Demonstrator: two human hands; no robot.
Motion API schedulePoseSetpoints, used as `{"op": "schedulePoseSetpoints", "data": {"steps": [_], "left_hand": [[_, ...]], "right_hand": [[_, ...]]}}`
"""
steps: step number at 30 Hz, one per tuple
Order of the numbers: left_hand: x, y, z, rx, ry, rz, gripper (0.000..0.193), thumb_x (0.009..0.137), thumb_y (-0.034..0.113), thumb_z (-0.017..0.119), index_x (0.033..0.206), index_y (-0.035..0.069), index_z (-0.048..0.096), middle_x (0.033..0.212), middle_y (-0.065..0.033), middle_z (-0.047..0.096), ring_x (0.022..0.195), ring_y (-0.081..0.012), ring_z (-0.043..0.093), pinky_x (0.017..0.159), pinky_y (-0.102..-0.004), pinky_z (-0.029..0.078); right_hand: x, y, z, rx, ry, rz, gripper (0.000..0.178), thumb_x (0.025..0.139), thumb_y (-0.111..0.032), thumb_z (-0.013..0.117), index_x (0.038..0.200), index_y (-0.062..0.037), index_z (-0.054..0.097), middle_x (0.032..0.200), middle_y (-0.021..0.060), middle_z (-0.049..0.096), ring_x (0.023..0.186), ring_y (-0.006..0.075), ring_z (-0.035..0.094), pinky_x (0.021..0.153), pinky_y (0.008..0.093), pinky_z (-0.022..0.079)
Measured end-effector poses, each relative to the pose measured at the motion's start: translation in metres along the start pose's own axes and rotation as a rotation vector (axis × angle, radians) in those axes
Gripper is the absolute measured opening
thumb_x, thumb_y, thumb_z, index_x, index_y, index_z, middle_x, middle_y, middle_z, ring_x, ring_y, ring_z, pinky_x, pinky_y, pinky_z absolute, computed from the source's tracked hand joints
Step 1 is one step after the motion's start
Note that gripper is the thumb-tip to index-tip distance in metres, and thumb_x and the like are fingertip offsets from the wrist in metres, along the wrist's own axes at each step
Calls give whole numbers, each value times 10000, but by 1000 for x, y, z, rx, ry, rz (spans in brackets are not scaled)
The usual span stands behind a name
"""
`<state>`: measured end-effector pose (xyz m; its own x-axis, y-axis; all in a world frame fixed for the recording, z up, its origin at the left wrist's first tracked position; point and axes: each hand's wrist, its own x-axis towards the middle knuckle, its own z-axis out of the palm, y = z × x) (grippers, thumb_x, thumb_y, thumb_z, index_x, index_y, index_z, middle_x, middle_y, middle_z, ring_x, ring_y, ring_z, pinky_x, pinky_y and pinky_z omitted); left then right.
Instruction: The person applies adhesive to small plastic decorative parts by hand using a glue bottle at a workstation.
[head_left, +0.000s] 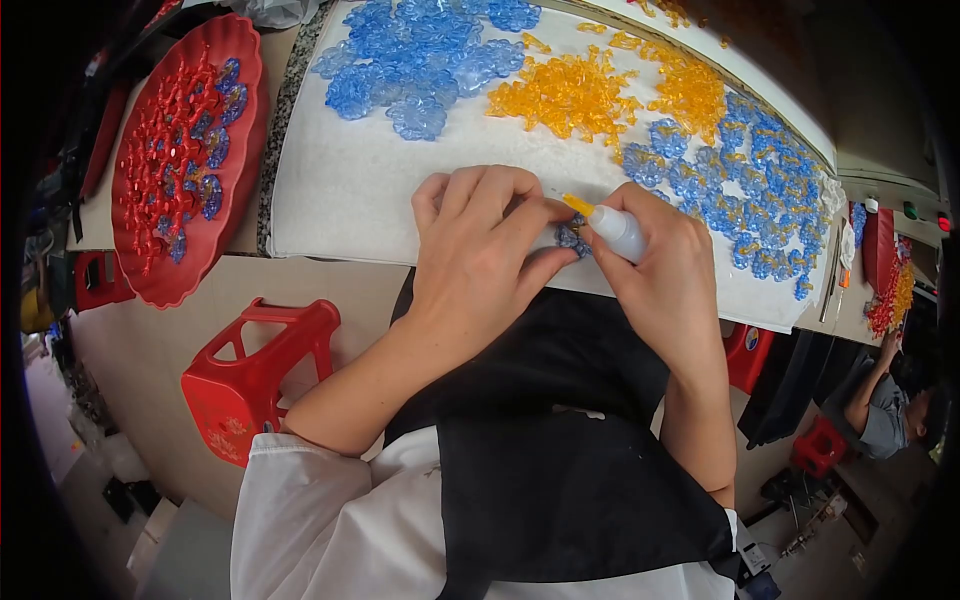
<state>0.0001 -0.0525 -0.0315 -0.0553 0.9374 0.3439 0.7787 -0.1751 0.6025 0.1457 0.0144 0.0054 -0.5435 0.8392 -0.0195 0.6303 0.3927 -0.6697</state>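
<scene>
My left hand (480,240) is closed at the front edge of the white mat, thumb and fingers pinching a small blue flower piece (571,240). My right hand (665,265) grips a small white glue bottle (618,232) with a yellow nozzle (578,204). The bottle is tilted, its nozzle pointing up and left beside the left fingertips. Part of the blue piece is hidden by my fingers. Both hands are close together, almost touching.
On the white mat (340,200) lie blue flower pieces (415,60), amber pieces (565,95) and blue flowers with amber centres (770,200). A red scalloped tray (150,275) of red pieces stands left. A red stool (235,375) stands below; another person (880,405) works far right.
</scene>
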Motion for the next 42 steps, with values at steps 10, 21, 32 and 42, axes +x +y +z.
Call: {"op": "schedulePoseSetpoints", "data": {"steps": [10,21,32,42], "left_hand": [[-1,-1,2,13,11,5,286,606,173,743,856,106,622,915,-15,500,917,-207,469,832,-375,278],[3,-1,1,-31,-39,13,288,616,145,739,876,83,632,917,-14,515,927,-206,468,831,-363,284],[7,1,-2,-93,-103,-74,273,622,138,744,856,36,649,897,-38,527,911,-218,473,831,-343,299],[7,0,1,-62,-97,-46,270,625,154,749,842,29,648,892,-37,527,903,-217,473,827,-340,299]], "right_hand": [[-1,1,4,-67,62,-59,148,714,-61,660,759,2,534,649,180,571,624,356,577,546,361,436],[0,1,3,-58,54,-76,144,712,-67,652,760,3,535,651,197,570,654,370,580,580,382,440],[0,-2,3,-72,35,-52,134,655,8,614,770,30,551,721,208,597,721,368,593,657,416,469],[-2,2,3,-89,60,-96,119,665,4,614,759,21,543,722,207,596,719,362,596,643,415,470]]}}
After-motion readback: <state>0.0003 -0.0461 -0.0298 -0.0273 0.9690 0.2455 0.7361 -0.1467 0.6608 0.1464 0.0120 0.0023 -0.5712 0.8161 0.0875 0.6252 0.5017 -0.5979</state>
